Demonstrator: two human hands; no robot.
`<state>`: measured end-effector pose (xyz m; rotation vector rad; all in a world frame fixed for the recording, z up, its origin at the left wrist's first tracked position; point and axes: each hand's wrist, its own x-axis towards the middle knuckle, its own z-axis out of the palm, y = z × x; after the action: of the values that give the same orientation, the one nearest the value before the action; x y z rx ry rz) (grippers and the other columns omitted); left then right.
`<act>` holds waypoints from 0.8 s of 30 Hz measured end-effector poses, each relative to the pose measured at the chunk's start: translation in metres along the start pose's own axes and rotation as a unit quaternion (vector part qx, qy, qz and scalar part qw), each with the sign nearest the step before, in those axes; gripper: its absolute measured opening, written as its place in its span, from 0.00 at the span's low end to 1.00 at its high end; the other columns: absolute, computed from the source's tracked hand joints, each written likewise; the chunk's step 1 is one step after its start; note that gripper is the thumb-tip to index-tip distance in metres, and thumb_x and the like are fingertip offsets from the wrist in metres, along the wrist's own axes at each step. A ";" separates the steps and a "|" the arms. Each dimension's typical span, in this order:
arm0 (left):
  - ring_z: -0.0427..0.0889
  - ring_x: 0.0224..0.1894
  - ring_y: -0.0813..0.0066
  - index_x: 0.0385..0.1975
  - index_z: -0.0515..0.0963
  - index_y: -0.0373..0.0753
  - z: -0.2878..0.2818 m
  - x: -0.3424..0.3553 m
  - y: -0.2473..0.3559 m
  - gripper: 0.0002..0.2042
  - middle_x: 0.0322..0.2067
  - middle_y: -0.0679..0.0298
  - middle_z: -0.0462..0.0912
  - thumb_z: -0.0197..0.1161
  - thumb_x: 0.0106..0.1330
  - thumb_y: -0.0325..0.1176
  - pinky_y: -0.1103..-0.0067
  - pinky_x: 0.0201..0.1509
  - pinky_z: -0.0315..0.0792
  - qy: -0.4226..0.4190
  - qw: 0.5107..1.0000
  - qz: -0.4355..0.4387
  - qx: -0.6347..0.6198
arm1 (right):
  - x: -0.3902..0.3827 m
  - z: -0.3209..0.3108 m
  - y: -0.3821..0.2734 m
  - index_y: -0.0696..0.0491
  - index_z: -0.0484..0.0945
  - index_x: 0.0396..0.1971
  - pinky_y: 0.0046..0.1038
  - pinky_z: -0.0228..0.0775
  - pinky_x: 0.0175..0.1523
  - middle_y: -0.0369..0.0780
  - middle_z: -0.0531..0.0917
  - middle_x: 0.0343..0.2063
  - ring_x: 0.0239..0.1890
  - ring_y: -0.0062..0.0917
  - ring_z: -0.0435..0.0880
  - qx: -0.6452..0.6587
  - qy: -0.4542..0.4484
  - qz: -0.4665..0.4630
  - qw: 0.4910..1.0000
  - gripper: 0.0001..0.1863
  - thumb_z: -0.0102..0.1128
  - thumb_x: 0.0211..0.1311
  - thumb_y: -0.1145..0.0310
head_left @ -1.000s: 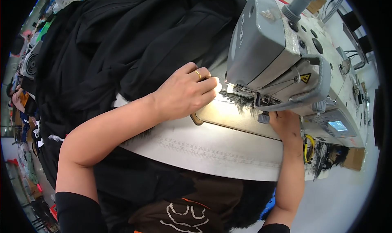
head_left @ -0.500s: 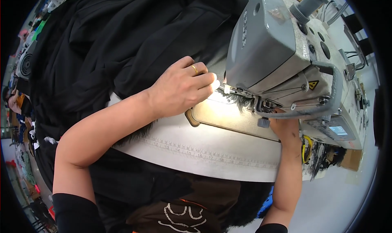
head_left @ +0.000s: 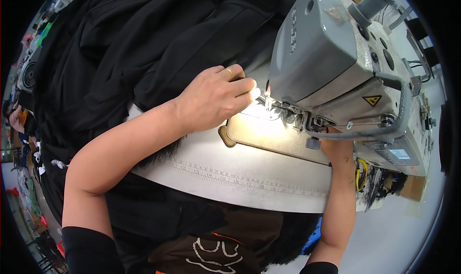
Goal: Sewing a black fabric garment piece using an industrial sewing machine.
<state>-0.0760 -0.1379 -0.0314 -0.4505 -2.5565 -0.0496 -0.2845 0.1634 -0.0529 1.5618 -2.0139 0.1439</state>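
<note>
My left hand [head_left: 213, 98], a gold ring on one finger, is bent into a pinch just left of the needle area of a grey sewing machine [head_left: 312, 48]. Its lit fingertips close on the edge of the black fabric [head_left: 168, 48], which spreads across the table to the left and far side. A short stretch of black fur trim [head_left: 289, 116] lies under the presser foot. Behind the machine's lower front sits my right hand [head_left: 337, 146]; its fingers are hidden, so what they touch cannot be seen.
A pale work plate with a printed ruler [head_left: 240, 178] curves along the near side. Brown cloth with a white line drawing [head_left: 216, 255] hangs below it. A small lit display [head_left: 399, 154] is on the machine's right. Black fur scraps [head_left: 379, 182] hang below that.
My left fingertips have shifted slightly right and away from me, staying close to the needle. Less fur trim shows left of the presser foot. The right hand stays behind the machine.
</note>
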 end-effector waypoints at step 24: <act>0.84 0.53 0.61 0.45 0.84 0.40 -0.009 -0.010 0.021 0.13 0.45 0.65 0.84 0.70 0.61 0.28 0.69 0.54 0.82 0.022 0.996 -0.037 -0.085 | 0.028 -0.054 -0.042 0.44 0.89 0.50 0.40 0.79 0.57 0.41 0.89 0.42 0.48 0.42 0.89 0.232 -0.107 0.080 0.964 0.15 0.69 0.63 0.70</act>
<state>-0.0571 -0.1225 -0.0299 -0.4142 -2.5350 -0.3012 -0.2304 0.1494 -0.0055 1.7485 -2.4002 0.5695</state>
